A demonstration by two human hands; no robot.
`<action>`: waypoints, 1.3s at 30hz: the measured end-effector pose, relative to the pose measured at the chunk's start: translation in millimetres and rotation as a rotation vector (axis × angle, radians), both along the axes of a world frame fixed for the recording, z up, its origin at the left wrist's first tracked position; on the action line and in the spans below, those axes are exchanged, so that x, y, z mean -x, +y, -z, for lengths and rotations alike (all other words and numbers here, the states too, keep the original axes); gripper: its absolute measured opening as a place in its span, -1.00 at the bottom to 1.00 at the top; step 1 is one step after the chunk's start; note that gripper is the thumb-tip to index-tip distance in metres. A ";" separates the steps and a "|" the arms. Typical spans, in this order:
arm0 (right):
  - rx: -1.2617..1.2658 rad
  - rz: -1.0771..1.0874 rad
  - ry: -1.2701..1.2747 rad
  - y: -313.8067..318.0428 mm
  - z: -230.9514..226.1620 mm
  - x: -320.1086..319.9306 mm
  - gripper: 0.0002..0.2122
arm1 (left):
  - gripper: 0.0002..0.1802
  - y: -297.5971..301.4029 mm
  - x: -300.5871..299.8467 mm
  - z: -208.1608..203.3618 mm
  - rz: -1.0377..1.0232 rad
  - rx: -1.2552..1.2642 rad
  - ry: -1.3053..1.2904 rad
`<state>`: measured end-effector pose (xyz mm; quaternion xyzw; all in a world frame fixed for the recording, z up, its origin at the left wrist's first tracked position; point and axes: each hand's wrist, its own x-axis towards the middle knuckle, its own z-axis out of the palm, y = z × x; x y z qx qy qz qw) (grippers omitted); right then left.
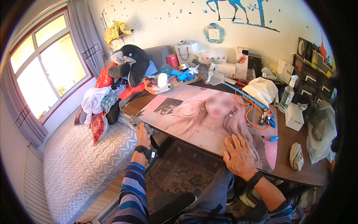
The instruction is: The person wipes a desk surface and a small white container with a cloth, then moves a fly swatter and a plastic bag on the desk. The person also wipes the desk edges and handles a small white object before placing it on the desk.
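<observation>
My left hand is closed at the left front corner of the desk, gripping what looks like a crumpled grey cloth. Part of the cloth is hidden by the fingers. My right hand lies flat, fingers spread, on the front edge of a large pink desk mat printed with a long-haired figure. On the mat's right side rest an orange cable and a small blue connector. A blue-handled fly swatter stretches across the back of the mat.
Left of the desk is a quilted bed with heaped clothes. On the desk's right stand a spray bottle, a white box, a folded cloth bundle and a plastic bag. A beige bag lies at the back.
</observation>
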<state>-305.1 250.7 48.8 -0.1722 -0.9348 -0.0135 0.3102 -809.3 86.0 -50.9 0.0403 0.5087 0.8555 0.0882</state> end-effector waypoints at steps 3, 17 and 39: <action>0.009 0.000 -0.001 0.6 0.7 0.2 -0.52 | -0.71 11.6 -37.3 -2.9 0.011 0.023 0.019; -0.018 0.005 0.038 1.5 8.6 0.0 -0.53 | -0.62 42.9 -230.1 -12.8 0.147 0.049 0.102; 0.003 0.063 -0.101 6.3 9.7 1.4 -0.53 | -0.57 60.2 -352.5 -16.0 0.553 -0.089 -0.264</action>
